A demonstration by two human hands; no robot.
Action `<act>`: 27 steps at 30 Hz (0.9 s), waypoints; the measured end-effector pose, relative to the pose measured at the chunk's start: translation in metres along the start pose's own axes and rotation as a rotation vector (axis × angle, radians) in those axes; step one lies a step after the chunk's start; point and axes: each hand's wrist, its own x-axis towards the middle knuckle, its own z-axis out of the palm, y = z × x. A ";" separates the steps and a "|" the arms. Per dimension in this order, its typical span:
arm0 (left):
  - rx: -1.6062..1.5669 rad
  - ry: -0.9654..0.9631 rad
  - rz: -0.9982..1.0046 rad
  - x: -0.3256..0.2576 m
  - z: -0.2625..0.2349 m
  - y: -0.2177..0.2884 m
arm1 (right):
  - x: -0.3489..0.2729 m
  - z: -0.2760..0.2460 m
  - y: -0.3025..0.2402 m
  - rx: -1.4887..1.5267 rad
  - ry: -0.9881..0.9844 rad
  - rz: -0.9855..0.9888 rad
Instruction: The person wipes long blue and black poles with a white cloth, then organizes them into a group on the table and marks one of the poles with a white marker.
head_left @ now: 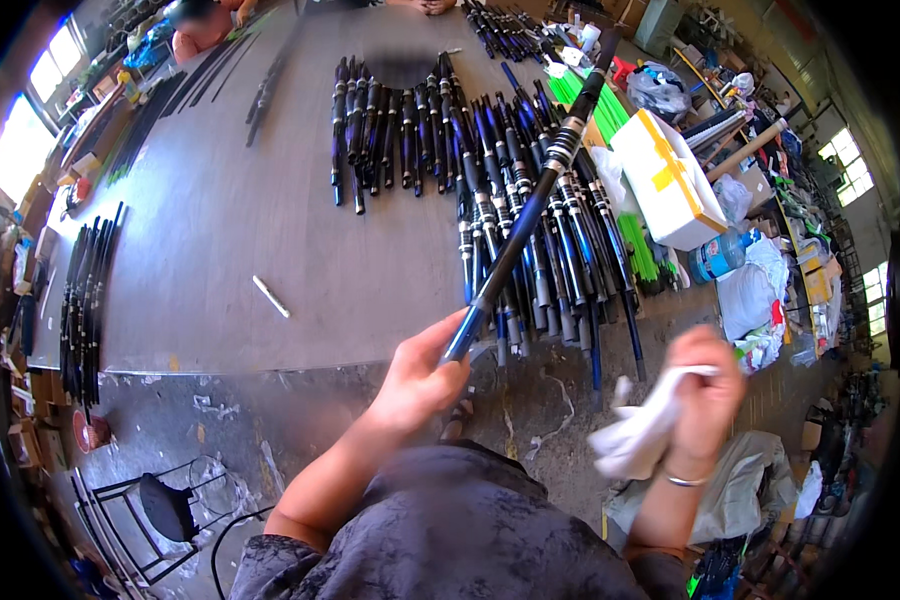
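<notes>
My left hand [420, 375] is closed around the lower end of a dark blue and black fishing rod [523, 230], which slants up and away to the right. In my right hand [702, 400], a little blurred by motion, a crumpled white cloth [638, 437] hangs from the closed fingers, apart from the rod. Beneath the held rod, a dense pile of similar rods [560, 270] lies over the table's front right edge. Farther back on the table [210, 300] a second group of rods [400, 125] is laid side by side.
A white pen-like stick [270, 297] lies mid-table. Bundled dark rods [90, 300] rest at the left edge. A white box with yellow tape [667, 180], a blue-labelled water bottle [718, 255] and bags stand right. A black-framed chair [160, 510] is at lower left. People sit across the table.
</notes>
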 end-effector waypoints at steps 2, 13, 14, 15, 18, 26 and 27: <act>0.006 0.003 -0.018 -0.011 -0.005 0.004 | -0.011 0.062 -0.001 0.149 -0.080 0.152; 0.203 0.005 0.129 -0.055 -0.037 0.009 | -0.026 0.196 -0.004 0.198 -0.273 0.395; 0.228 0.012 0.146 -0.057 -0.038 0.010 | -0.025 0.197 -0.006 0.194 -0.292 0.399; 0.252 0.019 0.162 -0.059 -0.040 0.010 | -0.026 0.199 -0.008 0.197 -0.317 0.401; 0.263 0.035 0.133 -0.067 -0.042 0.014 | -0.030 0.204 -0.012 0.210 -0.368 0.410; 0.158 0.051 0.139 -0.078 -0.044 0.006 | -0.023 0.203 -0.017 0.004 -0.382 0.324; 0.158 0.055 0.140 -0.079 -0.044 0.006 | -0.021 0.206 -0.018 0.076 -0.311 0.398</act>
